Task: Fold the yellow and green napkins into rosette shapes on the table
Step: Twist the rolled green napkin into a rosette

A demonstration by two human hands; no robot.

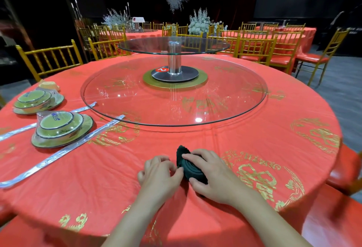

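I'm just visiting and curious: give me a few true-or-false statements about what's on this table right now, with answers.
1. The left hand and right hand both hold the green napkin. True.
2. The napkin lies on glass. False: it lies on the red tablecloth, short of the glass turntable.
3. Two wrapped dish sets sit at the table's left. True.
4. The seats are blue. False: the chairs are golden.

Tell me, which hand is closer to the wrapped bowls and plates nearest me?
Left. The left hand pinches the rolled dark green napkin, to the right of the nearer wrapped dish set. The right hand grips the napkin's other side, farther right.
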